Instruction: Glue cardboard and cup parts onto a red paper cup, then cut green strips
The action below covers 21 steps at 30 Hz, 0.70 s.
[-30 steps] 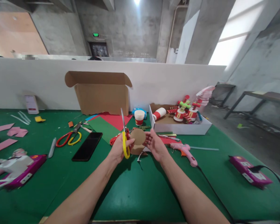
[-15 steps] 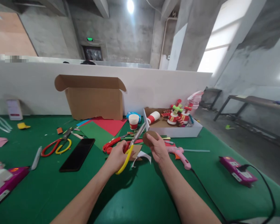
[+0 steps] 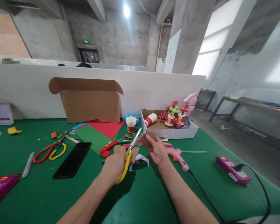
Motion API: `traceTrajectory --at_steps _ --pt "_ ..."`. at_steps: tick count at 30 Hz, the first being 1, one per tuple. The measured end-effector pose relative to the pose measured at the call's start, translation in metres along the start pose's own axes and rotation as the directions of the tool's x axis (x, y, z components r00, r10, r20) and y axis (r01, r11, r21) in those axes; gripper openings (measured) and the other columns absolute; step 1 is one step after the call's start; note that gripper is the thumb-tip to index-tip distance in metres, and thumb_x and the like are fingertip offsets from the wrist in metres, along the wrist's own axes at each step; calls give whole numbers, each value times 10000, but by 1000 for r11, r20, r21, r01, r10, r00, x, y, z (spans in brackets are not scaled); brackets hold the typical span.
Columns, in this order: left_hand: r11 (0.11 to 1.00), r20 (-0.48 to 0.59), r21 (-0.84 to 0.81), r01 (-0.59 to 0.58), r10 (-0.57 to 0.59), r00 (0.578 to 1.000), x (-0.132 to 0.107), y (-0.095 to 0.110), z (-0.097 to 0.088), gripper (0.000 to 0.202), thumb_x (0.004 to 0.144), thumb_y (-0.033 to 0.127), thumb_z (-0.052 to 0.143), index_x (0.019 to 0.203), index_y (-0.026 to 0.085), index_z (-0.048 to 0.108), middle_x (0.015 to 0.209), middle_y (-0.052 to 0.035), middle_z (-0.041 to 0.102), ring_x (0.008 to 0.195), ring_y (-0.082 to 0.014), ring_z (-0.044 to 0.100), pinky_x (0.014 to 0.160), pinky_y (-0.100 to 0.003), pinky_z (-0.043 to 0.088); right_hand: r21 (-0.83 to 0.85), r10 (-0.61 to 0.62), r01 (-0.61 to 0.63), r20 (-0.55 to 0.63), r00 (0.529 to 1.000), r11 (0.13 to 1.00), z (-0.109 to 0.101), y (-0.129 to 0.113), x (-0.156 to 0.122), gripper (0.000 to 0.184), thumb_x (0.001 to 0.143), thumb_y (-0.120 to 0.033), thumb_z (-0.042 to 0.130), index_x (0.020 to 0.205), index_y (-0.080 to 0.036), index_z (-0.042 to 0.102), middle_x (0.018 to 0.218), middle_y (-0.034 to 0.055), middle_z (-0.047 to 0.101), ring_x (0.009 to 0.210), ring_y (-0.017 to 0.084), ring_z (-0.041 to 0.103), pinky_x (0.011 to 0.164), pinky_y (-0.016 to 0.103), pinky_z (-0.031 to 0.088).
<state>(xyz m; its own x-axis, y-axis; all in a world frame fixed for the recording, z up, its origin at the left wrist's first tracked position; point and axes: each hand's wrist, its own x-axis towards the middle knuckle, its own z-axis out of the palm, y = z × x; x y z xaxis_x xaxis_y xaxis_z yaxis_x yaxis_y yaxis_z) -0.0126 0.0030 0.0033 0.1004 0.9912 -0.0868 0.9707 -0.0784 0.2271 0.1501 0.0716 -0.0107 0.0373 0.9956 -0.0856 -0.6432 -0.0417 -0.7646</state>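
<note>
My left hand (image 3: 115,163) is wrapped round the handles of yellow-handled scissors (image 3: 124,173), whose blades point up and to the right and stand slightly apart. In my right hand (image 3: 156,149) a round brown cardboard disc (image 3: 148,140) is pinched between thumb and fingers. The blade tips are close to the disc's left edge; whether they touch it I cannot tell. Below the hands lie a curved white paper offcut (image 3: 142,159) and a brown cardboard scrap (image 3: 134,153). A red-handled cutting tool (image 3: 109,147) lies just beyond my left hand.
A pink glue gun (image 3: 178,158) with a black cord lies to the right, near a purple power strip (image 3: 233,171). A white box (image 3: 180,133) of paper-cup figures stands behind. Left are a black phone (image 3: 72,160), another pair of scissors (image 3: 51,150) and coloured paper (image 3: 93,137).
The scissors' blades have opened slightly and shifted a little away from the disc's upper left. The whole view has turned slightly to the right. Both hands keep their hold.
</note>
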Motion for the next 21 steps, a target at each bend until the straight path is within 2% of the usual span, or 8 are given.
traceTrajectory --at_steps 4,8,14,21 --pt "999 42 44 4 -6 999 -2 6 0 299 1000 356 287 1134 143 448 1023 -161 704 942 -318 699 750 -381 491 -15 3 -3 24 1000 1000 -4 2 2 399 482 -221 916 809 -174 693 753 -6 744 668 120 678 620 206 542" --pt "999 30 47 -15 14 999 -1 6 2 309 992 357 310 1166 139 440 966 -151 711 923 -322 703 741 -391 500 -41 6 -2 81 997 999 -5 4 3 381 513 -222 912 820 -190 688 754 -16 750 672 120 689 635 207 556" --pt "999 14 38 -21 20 1000 0 6 3 344 1000 401 280 1135 138 455 962 -151 711 906 -325 705 734 -399 505 -30 41 -38 109 993 999 -4 6 1 408 466 -250 935 792 -187 698 742 -19 748 666 113 687 636 194 563" --pt "1000 26 21 -23 23 999 0 9 2 352 989 413 308 1162 144 456 983 -144 715 926 -318 702 754 -396 505 -23 68 -65 166 984 998 -5 8 1 396 484 -285 932 783 -200 687 767 -12 750 691 137 696 684 235 578"
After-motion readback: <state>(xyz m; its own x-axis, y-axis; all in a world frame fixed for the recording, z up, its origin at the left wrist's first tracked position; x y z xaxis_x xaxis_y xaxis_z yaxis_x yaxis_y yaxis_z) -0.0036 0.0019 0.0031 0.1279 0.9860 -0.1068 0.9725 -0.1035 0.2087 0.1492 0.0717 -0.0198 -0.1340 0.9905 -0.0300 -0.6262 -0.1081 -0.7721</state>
